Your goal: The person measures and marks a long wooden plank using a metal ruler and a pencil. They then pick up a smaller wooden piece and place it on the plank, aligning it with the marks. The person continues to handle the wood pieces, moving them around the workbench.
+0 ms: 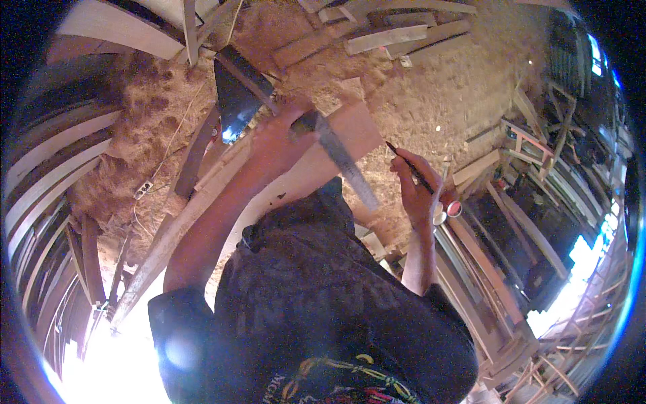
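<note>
A pale wooden board (360, 128) runs slantwise in front of me, its far end at the middle of the view. My left hand (286, 135) is closed on the dark stock of a try square, over the board. The square's grey metal blade (346, 161) lies across the board near its end and sticks out past the near edge. To the right, my right hand (417, 185) pinches a thin dark pencil (410, 165). The pencil's tip points toward the board's end and is a little apart from it. A dark, shiny panel (239, 94) stands beyond my left hand.
Sawdust covers the floor (457, 87), with offcuts (387, 39) at the far side. Stacked planks (47, 175) line the left, and more timber (484, 262) lies at right. A cord with a white socket strip (142, 190) crosses the floor at left.
</note>
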Demonstrator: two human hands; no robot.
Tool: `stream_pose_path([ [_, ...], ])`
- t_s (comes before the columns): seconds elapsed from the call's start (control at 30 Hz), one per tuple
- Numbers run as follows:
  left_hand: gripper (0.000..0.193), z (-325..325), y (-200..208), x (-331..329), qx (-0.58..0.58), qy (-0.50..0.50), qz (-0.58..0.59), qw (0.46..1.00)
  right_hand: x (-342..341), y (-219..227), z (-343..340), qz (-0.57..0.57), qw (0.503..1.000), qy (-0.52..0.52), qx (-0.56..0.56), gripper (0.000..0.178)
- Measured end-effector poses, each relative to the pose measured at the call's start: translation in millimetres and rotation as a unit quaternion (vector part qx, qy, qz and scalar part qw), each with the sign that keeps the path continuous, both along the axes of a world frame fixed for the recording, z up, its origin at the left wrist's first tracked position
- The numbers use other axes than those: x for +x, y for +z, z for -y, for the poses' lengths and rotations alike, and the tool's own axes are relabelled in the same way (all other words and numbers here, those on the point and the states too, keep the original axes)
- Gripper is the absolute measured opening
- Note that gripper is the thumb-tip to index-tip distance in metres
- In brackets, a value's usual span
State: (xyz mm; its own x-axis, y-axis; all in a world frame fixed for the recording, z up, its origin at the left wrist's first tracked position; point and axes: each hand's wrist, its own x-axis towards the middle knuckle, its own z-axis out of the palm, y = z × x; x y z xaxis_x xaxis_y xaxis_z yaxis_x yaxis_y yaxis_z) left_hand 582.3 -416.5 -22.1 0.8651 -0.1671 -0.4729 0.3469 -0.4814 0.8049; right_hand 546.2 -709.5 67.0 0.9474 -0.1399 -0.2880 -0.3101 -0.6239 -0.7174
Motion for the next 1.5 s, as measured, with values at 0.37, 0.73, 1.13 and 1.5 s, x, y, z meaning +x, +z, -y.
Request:
stream_pose_path([
  [0.37, 0.056, -9.9, -1.3, -11.5, -0.073, 0.037, 0.077, 0.994, 24.2, -6.8, -33.8, 0.06, 0.997, 0.034, 0.031, 0.021],
  [0.73, 0.06, 9.2, -8.4, 2.7, -0.021, 0.013, -0.017, 1.0, 31.5, -8.7, -32.6, 0.056, 0.998, 0.024, 0.035, 0.021],
  [1.13, 0.064, 11.3, -15.1, 1.4, 0.042, 0.008, 0.091, 0.995, 37.9, -14.8, -32.1, 0.058, 0.997, 0.057, 0.011, 0.021],
  [1.5, 0.063, 8.7, -13.6, 2.8, 0.04, 0.004, 0.055, 0.998, 56.0, -20.0, -64.5, 0.082, 0.986, 0.123, 0.081, 0.015],
])
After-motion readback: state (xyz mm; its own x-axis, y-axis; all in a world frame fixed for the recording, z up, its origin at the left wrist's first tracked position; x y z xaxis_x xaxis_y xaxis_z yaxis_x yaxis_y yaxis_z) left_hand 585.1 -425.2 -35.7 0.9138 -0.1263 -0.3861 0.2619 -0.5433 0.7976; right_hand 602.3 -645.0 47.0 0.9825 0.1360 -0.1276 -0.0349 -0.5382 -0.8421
